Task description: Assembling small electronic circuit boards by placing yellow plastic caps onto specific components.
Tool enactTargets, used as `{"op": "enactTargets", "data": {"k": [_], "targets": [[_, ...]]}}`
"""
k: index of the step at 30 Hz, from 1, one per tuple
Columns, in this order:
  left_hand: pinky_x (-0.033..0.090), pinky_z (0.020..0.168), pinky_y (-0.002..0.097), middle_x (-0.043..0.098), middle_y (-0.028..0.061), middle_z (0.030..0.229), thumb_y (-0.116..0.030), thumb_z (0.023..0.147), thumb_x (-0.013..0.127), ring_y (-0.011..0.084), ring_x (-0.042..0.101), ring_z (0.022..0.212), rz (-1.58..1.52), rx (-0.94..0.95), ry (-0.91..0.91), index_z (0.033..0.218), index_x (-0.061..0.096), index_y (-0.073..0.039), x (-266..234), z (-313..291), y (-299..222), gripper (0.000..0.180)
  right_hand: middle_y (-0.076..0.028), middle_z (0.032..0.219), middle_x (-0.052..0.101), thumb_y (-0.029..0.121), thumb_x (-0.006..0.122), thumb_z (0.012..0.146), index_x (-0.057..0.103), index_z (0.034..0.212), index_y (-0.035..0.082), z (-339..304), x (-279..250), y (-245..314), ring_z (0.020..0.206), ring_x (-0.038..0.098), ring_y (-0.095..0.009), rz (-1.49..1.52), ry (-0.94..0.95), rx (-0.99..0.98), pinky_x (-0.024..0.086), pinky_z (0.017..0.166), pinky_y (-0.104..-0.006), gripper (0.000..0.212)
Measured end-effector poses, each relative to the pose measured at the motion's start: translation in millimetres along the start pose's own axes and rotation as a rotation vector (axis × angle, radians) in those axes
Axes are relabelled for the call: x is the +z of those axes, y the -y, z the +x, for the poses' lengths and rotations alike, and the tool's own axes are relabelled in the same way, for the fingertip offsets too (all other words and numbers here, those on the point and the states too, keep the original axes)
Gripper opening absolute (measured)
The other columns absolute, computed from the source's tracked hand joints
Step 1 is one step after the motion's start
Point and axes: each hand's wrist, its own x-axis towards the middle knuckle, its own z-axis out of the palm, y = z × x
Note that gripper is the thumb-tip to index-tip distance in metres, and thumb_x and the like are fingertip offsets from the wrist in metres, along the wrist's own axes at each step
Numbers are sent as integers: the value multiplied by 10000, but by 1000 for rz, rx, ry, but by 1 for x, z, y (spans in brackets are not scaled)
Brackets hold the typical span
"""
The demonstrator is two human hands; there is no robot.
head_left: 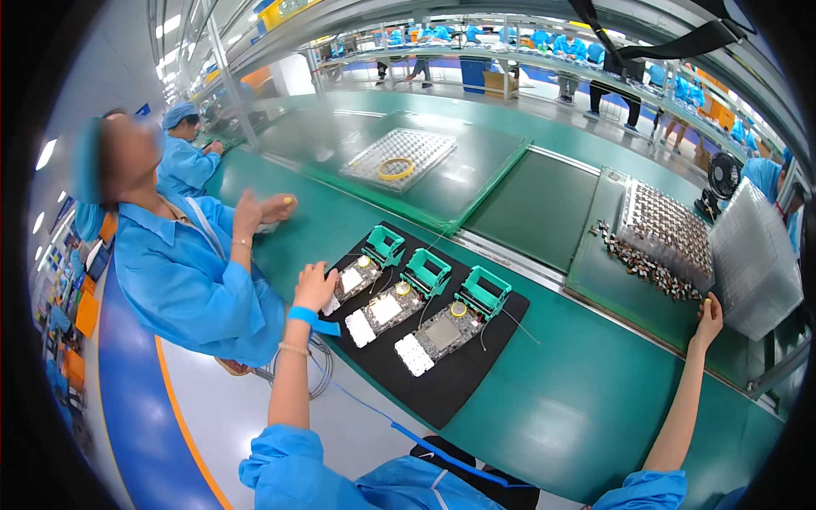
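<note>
The left hand (313,289) is at the leftmost circuit board (357,276), left of the frame's centre, with fingers loosely bent over the board's left edge; I cannot tell whether they grip it or only rest there. A blue strap (314,320) circles that wrist. The right hand (711,321) is at the right of the frame, thumb and fingers drawn narrow beside a pile of small parts (643,266); whether a part is between the fingertips is too small to tell.

The board lies on a black mat (450,398) on the tabletop (569,365), in a row with the middle board (385,311) and the right board (438,338). A green frame (387,241) stands at its upper end. The board should be light and stiff but fragile, its exposed components and the thin wires nearby easily damaged, so the side edges look the safest hold. The small parts are probably light, hard and fiddly, best pinched singly.

Among the containers, a parts tray (671,257) at the upper right carries rows of small pieces, the pile spilling along its near side. A clear tray stack (756,263) leans beside it, contents unclear. At upper centre, a pale tray (438,149) bears a yellow ring (395,178).
</note>
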Motion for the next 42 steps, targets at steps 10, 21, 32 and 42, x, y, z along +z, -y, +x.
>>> {"op": "enactTargets", "data": {"k": [10,21,32,42], "targets": [[451,746,333,528,124,884,-150,801,558,237,527,816,-468,290,346,1125,600,-90,34,13,-17,332,-12,915,645,125,608,886,683,1032,74,-36,6,66,808,598,-95,45,2,109,473,666,-234,172],[454,771,392,496,184,934,-295,842,634,333,520,851,-542,704,592,1239,493,0,0,-147,-248,515,-55,959,667,58,590,832,656,1048,18,-110,-26,201,880,619,-115,68,407,92,469,730,-243,229],[433,612,323,558,98,748,-265,729,765,190,513,655,-659,616,760,900,472,-13,37,-126,-307,423,-69,876,673,105,633,817,665,941,-1,-202,54,231,821,617,-128,47,882,55,495,733,-279,166],[422,552,231,657,72,740,-147,802,695,74,576,640,-1088,346,783,1031,438,-39,44,-131,-307,361,-75,774,651,106,656,770,676,915,28,-231,100,218,693,564,-168,-186,868,-112,464,651,-315,166]]}}
